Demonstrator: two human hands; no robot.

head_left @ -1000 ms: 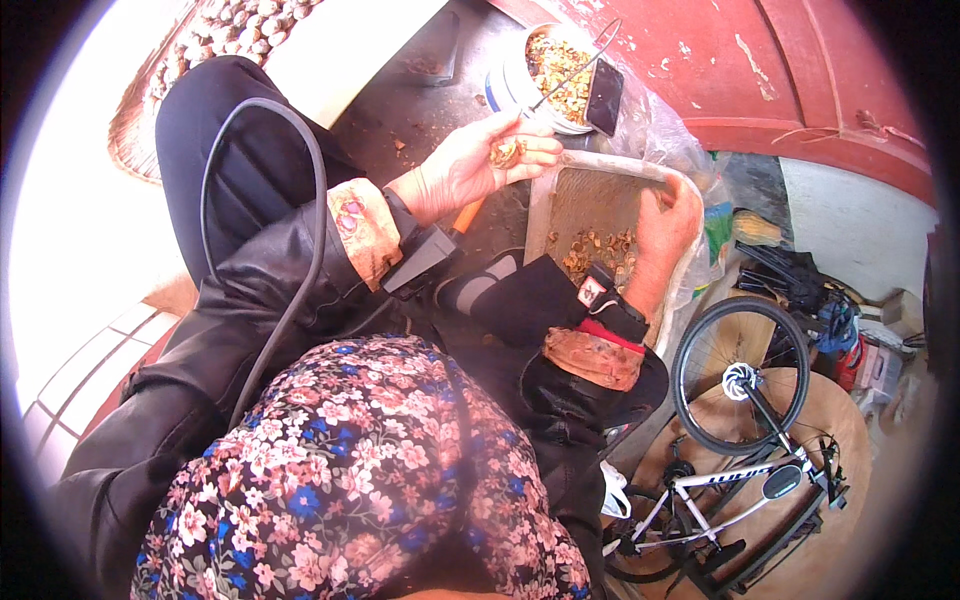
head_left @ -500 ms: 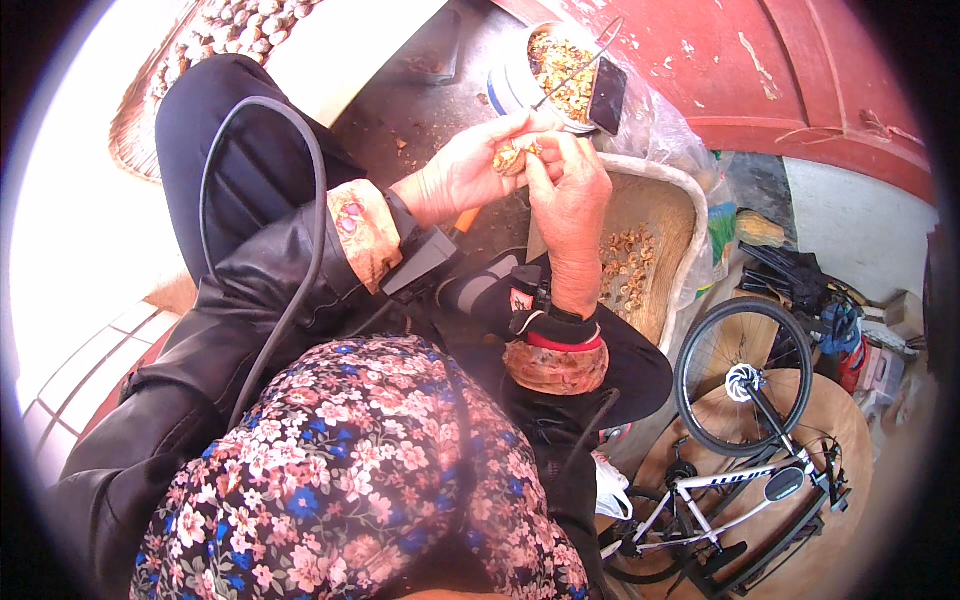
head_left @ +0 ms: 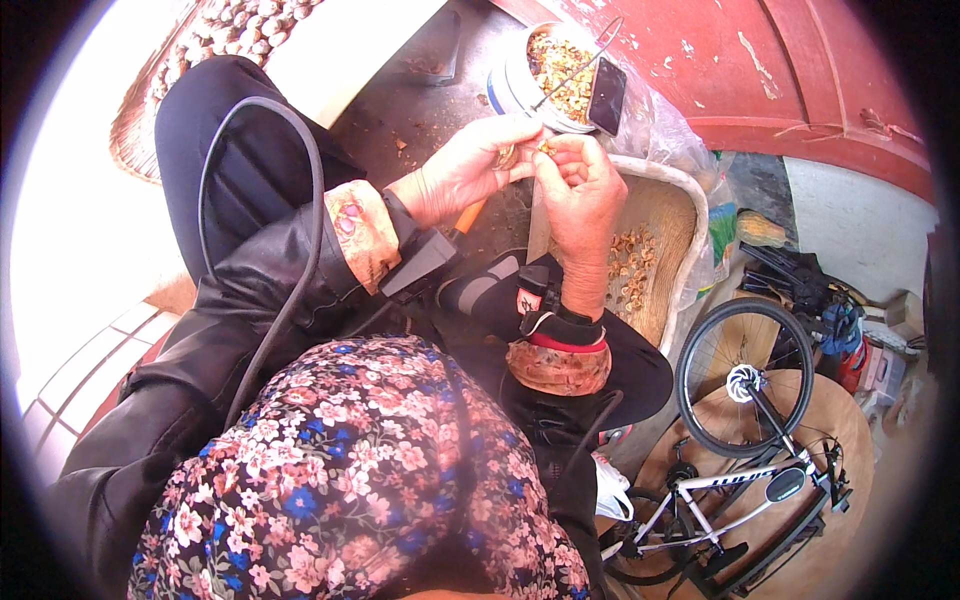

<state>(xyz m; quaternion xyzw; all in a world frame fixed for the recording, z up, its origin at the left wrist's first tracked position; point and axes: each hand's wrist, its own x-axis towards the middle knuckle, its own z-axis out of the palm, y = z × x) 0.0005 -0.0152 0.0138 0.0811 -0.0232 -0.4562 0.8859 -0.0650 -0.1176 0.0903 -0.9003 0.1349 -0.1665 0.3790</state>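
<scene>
My left hand [head_left: 455,168] curls round a cracked walnut [head_left: 507,157], which is partly covered by the fingers. Close against it, my right hand [head_left: 582,205] pinches a small yellowish-brown walnut piece [head_left: 546,147] between thumb and fingertips. Below and right of my right hand lies a pale tray [head_left: 690,205] with several walnut kernels [head_left: 630,262] on its bottom. Just beyond both hands stands a white bucket [head_left: 516,78] filled with broken bits [head_left: 562,72], its wire handle raised.
A dark phone [head_left: 607,97] rests at the bucket's right rim, beside clear plastic [head_left: 660,130]. Whole walnuts [head_left: 245,38] lie in a woven basket [head_left: 128,140] at far left. An orange handle [head_left: 468,217] shows by my left wrist. A bicycle [head_left: 745,382] and red door [head_left: 740,70] are at right.
My right hand has shifted slightly right, drawing a small piece away from the walnut. The left hand has turned a little and stays round the walnut.
</scene>
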